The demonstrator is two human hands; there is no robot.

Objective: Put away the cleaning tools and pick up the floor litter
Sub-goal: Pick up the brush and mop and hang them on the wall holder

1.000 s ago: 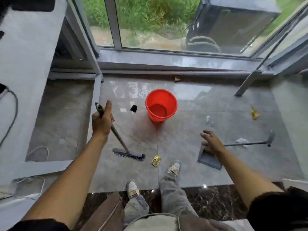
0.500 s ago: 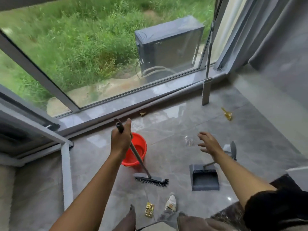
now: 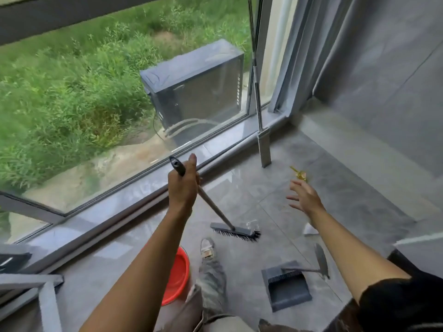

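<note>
Red bucket [image 3: 178, 276], lower centre-left, sits on the floor tile, partly hidden behind the L forearm. L hand [image 3: 183, 188], mid-frame: fingers curled tight round the top of the brush handle, thumb up along the black grip end. Brush [image 3: 236, 232] runs diagonally down-right from the fist. Bristle head is low by the floor, can't tell if it's touching. Shoe [image 3: 207, 248] is just below-left of the head. Clear plastic scrap [image 3: 251, 224] is just beside the head's right end. Mop [image 3: 263, 149], upper centre-right, leans on the window frame w/ its flat head down at the sill. Dustpan [image 3: 286, 291], lower right, lies flat on the floor w/ its handle out to the right. Gold wrapper [image 3: 299, 174] is on the floor just above the R fingertips in frame, apart from them. R hand [image 3: 305, 198]: fingers straight, spread wide, holding nothing, touching nothing. White paper scrap [image 3: 309, 230] is on the floor beside the R forearm, partly hidden by it.
</note>
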